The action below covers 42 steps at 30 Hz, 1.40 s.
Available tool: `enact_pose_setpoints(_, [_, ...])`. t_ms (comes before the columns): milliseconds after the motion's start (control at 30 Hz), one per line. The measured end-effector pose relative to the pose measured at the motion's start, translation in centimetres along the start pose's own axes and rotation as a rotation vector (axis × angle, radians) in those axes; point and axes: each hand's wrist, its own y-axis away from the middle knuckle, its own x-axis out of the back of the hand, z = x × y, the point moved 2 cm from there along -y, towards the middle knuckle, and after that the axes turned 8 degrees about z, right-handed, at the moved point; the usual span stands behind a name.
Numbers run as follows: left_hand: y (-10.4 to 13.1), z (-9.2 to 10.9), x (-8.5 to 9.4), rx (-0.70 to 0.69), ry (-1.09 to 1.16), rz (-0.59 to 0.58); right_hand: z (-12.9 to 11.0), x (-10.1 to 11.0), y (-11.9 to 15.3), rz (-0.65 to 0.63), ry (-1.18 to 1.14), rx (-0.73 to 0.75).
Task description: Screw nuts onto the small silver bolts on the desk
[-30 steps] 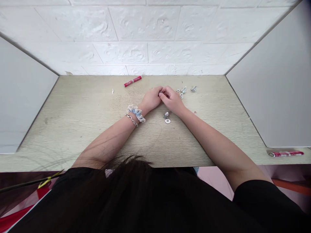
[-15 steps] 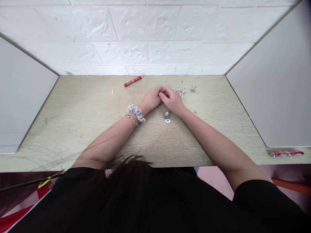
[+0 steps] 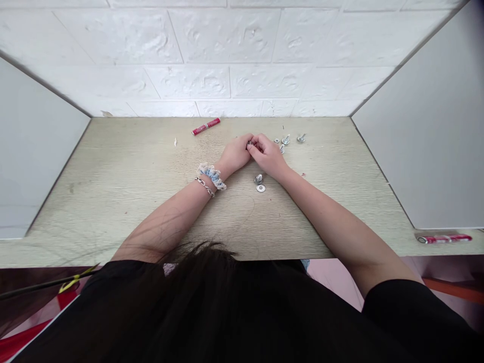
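At the middle of the tabletop my left hand (image 3: 236, 153) and my right hand (image 3: 269, 156) meet at the fingertips, both closed. A small shiny metal piece (image 3: 250, 143) shows between them, mostly hidden by the fingers. Just below the hands a bolt with a washer on it (image 3: 258, 179) stands beside a loose flat washer (image 3: 260, 188). Beyond my right hand lie more bolts with washers (image 3: 286, 140), one of them partly covered by that hand, and a small nut or washer (image 3: 277, 140). Another bolt with washers (image 3: 301, 138) sits farther right.
A red tube (image 3: 206, 126) lies near the white brick-pattern wall (image 3: 200, 83). Another red tube (image 3: 444, 239) rests by the right panel (image 3: 427, 126). A white scrap (image 3: 175, 142) is on the wooden tabletop (image 3: 113, 176); a grey panel (image 3: 34, 151) borders the left.
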Motion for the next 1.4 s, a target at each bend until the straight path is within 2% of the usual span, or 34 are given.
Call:
enact_pose_setpoints(867, [0.00, -0.13, -0.18, -0.010, 0.033, 0.016, 0.32, 0.00, 0.02, 0.003, -0.024, 0.004])
enact_pose_setpoints(1400, [-0.09, -0.03, -0.19, 0.002, 0.024, -0.019, 0.14, 0.02, -0.01, 0.007, 0.000, 0.013])
